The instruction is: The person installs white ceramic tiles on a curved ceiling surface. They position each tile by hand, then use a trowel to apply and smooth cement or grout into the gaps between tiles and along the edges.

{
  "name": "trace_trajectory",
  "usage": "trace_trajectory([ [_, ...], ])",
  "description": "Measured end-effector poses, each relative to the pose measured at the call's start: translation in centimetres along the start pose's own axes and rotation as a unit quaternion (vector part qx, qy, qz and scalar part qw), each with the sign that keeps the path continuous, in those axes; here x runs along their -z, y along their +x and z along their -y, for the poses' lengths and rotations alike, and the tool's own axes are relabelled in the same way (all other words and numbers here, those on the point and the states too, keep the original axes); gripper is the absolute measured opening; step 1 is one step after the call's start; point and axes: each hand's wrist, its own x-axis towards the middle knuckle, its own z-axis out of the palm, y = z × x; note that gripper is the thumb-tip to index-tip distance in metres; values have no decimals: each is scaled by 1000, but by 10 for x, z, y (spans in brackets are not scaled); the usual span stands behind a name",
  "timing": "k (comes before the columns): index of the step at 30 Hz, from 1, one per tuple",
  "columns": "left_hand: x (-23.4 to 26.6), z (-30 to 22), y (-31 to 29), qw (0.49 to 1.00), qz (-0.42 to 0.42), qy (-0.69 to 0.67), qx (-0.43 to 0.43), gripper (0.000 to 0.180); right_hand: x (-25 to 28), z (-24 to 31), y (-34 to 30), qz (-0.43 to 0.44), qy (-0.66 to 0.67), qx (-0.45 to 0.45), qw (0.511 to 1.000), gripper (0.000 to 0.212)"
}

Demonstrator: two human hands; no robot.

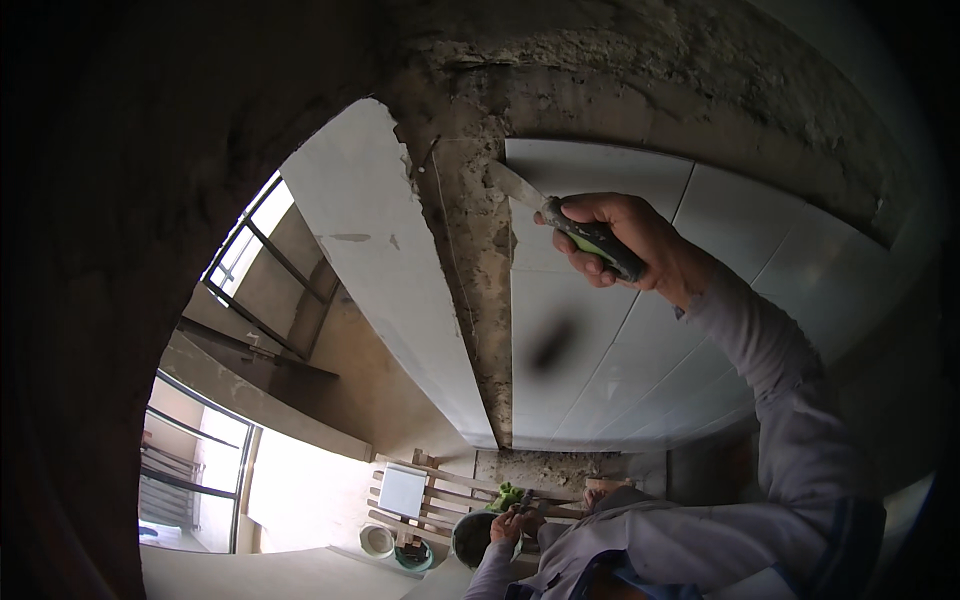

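We have our right hand (638, 238) raised before the white tiles (590, 310), its fingers curled tightly around the black and green handle of a scraper (577, 228). The scraper sits near the upper left corner of the tiling, its flat blade angled up and left across the tile edge, with the tip over the rough bare strip (478, 235); whether it touches the surface, we cannot tell. Left of that strip stands a pale smooth panel (375, 240) with a ragged edge. Low down, our left hand (510, 525) is beside a dark bucket (470, 542); we cannot tell whether its fingers grip anything. Near it are a green item (508, 496), wooden slats (445, 497) and a square white tile (402, 491).
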Motion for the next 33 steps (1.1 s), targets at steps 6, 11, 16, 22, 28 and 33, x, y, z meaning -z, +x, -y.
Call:
trace_trajectory([
  [6,-2,31,24,999,24,20,-35,46,-48,-40,-6,-90,174,74,978,20],
  [11,3,25,33,997,-21,29,-63,50,-90,-57,-5,-118,237,114,958,26],
  [16,6,51,27,988,-67,88,-112,48,-106,-62,3,-93,208,116,967,20],
  [22,33,45,14,998,-18,3,-64,39,-84,-62,22,-101,297,138,939,18],
  [28,20,85,46,995,-27,-93,-25,37,-106,-73,6,-121,282,126,943,19],
  [33,29,67,24,998,-20,-59,-12,37,-88,-79,0,-86,221,89,968,16],
])
